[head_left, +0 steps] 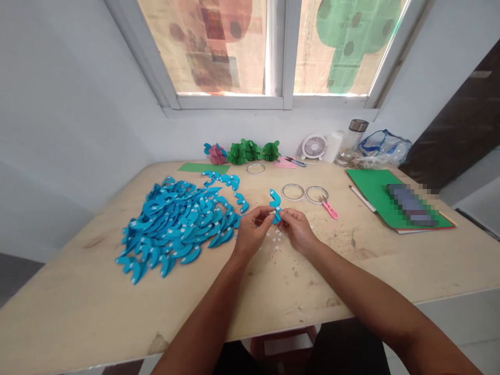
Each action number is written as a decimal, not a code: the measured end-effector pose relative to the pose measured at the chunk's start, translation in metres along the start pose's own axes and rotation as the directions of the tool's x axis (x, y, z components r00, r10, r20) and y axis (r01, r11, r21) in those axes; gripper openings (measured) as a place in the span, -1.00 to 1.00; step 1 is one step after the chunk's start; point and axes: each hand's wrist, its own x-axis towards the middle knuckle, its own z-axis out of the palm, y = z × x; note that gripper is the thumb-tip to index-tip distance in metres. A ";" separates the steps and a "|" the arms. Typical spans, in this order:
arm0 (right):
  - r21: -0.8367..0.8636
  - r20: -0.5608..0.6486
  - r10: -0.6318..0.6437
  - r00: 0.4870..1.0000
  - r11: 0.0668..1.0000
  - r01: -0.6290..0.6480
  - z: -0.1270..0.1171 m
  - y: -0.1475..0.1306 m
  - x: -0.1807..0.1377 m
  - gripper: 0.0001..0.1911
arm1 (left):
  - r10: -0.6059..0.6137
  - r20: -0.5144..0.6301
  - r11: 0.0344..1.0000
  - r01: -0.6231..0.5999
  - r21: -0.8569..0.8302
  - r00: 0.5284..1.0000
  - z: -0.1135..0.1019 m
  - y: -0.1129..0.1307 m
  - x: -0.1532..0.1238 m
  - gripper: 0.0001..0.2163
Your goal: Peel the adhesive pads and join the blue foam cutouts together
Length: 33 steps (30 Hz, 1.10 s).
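Both my hands meet above the middle of the wooden table point(351, 271). My left hand point(252, 229) and my right hand point(296, 227) pinch a curved blue paper piece point(275, 199) between their fingertips, and it sticks up between them. A large pile of the same blue crescent pieces point(177, 219), each with small white tabs, lies to the left of my left hand. Tiny white scraps point(276, 240) lie on the table just under my hands.
Two tape rings point(292, 191) and pink-handled scissors point(328, 207) lie just beyond my hands; another ring point(255, 168) is farther back. Green and pink paper decorations point(253, 151), a small white fan point(314, 147), a jar point(352, 140) and a plastic bag point(385, 148) line the wall. Green folders point(375, 192) lie at right.
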 end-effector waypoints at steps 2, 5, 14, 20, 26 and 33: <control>-0.009 -0.013 -0.003 1.000 1.000 0.003 0.000 0.001 0.001 -0.77 | -0.015 -0.010 1.000 0.015 0.005 1.000 -0.003 0.001 0.001 -0.82; -0.030 -0.043 -0.017 0.999 0.999 0.015 -0.001 0.001 0.001 -0.76 | 0.012 -0.061 0.997 -0.007 0.080 0.998 -0.007 0.006 0.001 -0.89; -0.088 -0.096 -0.080 0.992 0.994 0.072 0.000 -0.002 0.001 -0.76 | 0.288 0.038 0.837 -0.270 0.476 0.957 -0.006 0.009 -0.002 -0.94; -0.190 -0.100 -0.135 0.986 0.975 0.114 -0.001 0.001 0.003 -0.72 | 0.336 0.045 0.751 -0.297 0.590 0.941 -0.004 0.005 -0.003 -0.90; -0.313 -0.080 -0.210 0.974 0.933 0.176 0.001 -0.004 -0.001 -0.72 | 0.331 0.017 0.713 -0.262 0.651 0.943 -0.002 0.006 -0.005 -0.91; -0.399 -0.056 -0.270 0.961 0.889 0.226 0.003 -0.009 -0.005 -0.74 | 0.306 -0.001 0.715 -0.229 0.661 0.952 0.001 0.007 -0.007 -0.87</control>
